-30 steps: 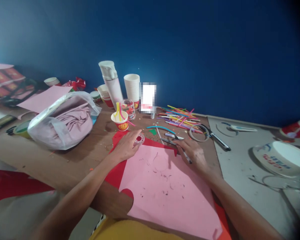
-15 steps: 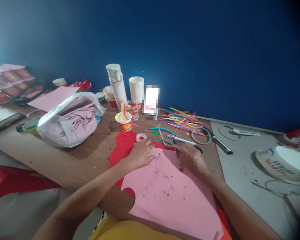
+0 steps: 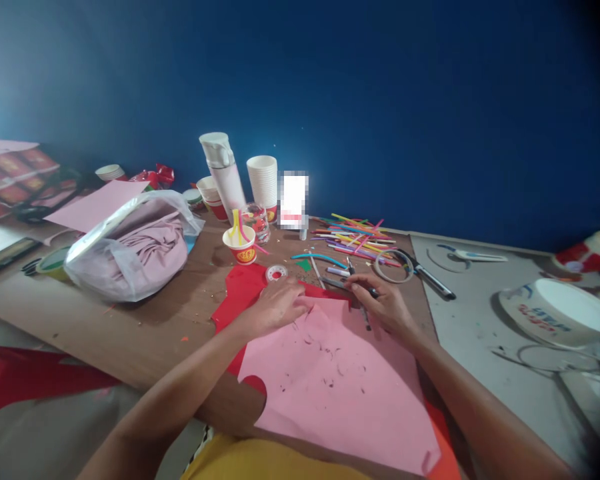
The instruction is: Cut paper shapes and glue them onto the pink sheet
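Left hand [image 3: 279,305] moved off the small white ring [image 3: 277,274] and nearer, now flat on the far left part of the pink paper [image 3: 340,387], ring now uncovered beyond its knuckles, dark pen [image 3: 367,319] in the right hand's fingers [image 3: 364,294] swung from a rightward slant to point more directly toward the near side.

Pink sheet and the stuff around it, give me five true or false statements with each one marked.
1. The left hand is at the far edge of the pink sheet. True.
2. The right hand holds a slender tool. True.
3. A cup holds yellow straws. True.
4. The straw pile lies on the pink sheet. False: the pile of straws lies on the table.
5. The bag holds cups. False: the bag holds pink material.
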Demonstrator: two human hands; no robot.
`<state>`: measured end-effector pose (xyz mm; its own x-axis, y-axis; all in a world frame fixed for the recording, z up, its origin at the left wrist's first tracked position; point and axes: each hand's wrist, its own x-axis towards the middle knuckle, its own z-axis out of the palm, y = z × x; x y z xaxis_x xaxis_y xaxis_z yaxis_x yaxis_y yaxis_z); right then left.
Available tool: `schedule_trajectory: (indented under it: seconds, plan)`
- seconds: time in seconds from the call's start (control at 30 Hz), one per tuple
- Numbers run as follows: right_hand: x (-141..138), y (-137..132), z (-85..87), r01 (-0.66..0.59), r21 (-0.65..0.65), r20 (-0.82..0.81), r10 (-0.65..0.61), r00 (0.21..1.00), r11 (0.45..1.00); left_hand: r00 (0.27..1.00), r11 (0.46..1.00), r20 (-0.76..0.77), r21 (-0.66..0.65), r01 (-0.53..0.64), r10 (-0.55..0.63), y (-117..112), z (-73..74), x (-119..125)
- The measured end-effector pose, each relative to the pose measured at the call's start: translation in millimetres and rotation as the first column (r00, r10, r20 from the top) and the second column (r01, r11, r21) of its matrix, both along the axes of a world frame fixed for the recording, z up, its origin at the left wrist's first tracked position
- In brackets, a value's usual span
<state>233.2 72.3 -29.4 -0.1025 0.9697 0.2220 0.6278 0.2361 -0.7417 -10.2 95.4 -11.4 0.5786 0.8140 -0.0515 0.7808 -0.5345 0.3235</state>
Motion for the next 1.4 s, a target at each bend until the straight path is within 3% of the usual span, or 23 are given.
schedule_trajectory:
  seconds: [0.17,0.37,0.63,0.73,0.83,0.9,0.97,1.13,1.27,1.4]
  plan:
    - [-2,-1,-0.5,0.017,-0.012,0.021,-0.017,1.0,1.0,0.996,0.985,0.087,0.169,-0.037,0.023,-13,15.4,6]
    - [-4,-3,3.9,-0.03,0.044,0.092,0.026,0.995,0.999,0.99,0.986,0.048,-0.106,-0.126,0.131,-28,20.3,11]
    - [-12,-4,2.8,-0.16,0.168,0.21,0.123,0.97,0.973,0.979,0.981,0.156,-0.162,-0.106,0.131,-29,0.5,16]
    - [-14,-5,0.7,-0.197,0.193,0.248,0.147,0.958,0.961,0.946,0.952,0.261,-0.285,-0.116,0.194,-28,3.5,10]
    - [-20,-9,1.5,-0.216,0.199,0.289,0.153,0.945,0.956,0.856,0.865,0.454,-0.502,0.018,0.246,-24,19.0,-5]
    - [-26,-12,2.3,-0.229,0.192,0.314,0.161,0.936,0.954,0.784,0.808,0.551,-0.578,0.114,0.284,-20,29.7,-15]
    - [-31,-14,2.9,-0.259,0.158,0.314,0.201,0.928,0.953,0.682,0.774,0.615,-0.623,0.114,0.395,-15,35.0,-21]
    - [-38,-13,7.6,-0.26,0.072,0.203,0.241,0.949,0.963,0.374,0.697,0.673,-0.711,0.091,0.638,-10,23.0,-10]
    - [-41,-10,13.5,-0.189,-0.036,-0.034,0.188,0.982,0.981,0.26,0.704,0.688,-0.709,0.04,0.678,-15,13.4,2]
    - [-50,-9,13.5,-0.175,-0.203,-0.326,0.102,0.94,0.963,0.225,0.712,0.687,-0.7,-0.047,0.691,-24,9.2,10]
